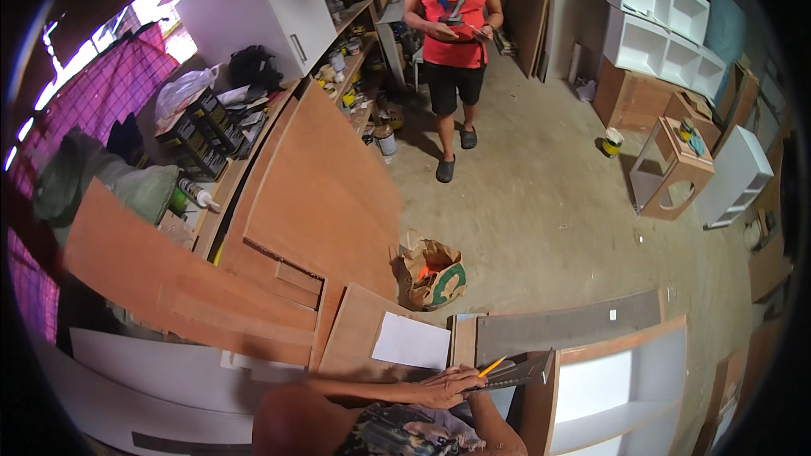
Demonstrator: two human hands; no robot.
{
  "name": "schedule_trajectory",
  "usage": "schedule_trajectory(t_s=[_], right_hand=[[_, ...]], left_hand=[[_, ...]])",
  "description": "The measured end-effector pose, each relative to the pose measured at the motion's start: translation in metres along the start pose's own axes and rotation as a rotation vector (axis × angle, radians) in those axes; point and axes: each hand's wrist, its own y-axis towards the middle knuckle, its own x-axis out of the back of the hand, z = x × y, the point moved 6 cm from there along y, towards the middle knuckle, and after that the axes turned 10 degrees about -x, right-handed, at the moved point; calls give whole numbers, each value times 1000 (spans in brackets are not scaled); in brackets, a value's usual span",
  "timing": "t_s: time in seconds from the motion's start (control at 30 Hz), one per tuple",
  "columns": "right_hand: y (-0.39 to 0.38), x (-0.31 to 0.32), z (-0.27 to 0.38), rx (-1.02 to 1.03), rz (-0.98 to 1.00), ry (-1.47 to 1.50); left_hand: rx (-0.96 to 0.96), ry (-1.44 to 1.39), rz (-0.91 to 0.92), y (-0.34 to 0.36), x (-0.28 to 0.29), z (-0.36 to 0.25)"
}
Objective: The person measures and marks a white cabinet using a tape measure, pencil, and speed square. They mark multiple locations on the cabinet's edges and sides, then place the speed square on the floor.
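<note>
My left hand [429, 393] and my right hand [463, 379] are together in front of my patterned shirt, one overlapping the other. A yellow pencil [492, 366] sticks out from the closed fingers of my right hand, pointing up to the right. The fingers of my left hand are largely hidden against the right. Close by on the right is a dark flat object [525, 370] with a row of small marks along its edge; its kind is unclear. A white sheet of paper [411, 339] lies on a brown board [353, 331] just beyond my hands.
A white-lined cabinet frame [621, 365] lies at my right, beside a grey panel [566, 327]. Large brown plywood sheets [325, 186] lean on the left. A paper bag [435, 274] stands on the floor. Farther off, a person in a red tank top [456, 17] stands holding something small.
</note>
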Motion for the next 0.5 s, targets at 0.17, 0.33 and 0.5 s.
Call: schedule_trajectory(t_s=[0.17, 0.33, 0.5], right_hand=[[18, 36, 73, -27, -51, 30], [42, 64, 160, -87, -60, 16], [43, 91, 280, -91, -118, -39]], left_hand=[[-62, 19, -43, 57, -14, 24], [76, 70, 129, 133, -21, 75], [191, -9, 164, 257, 2, 54]])
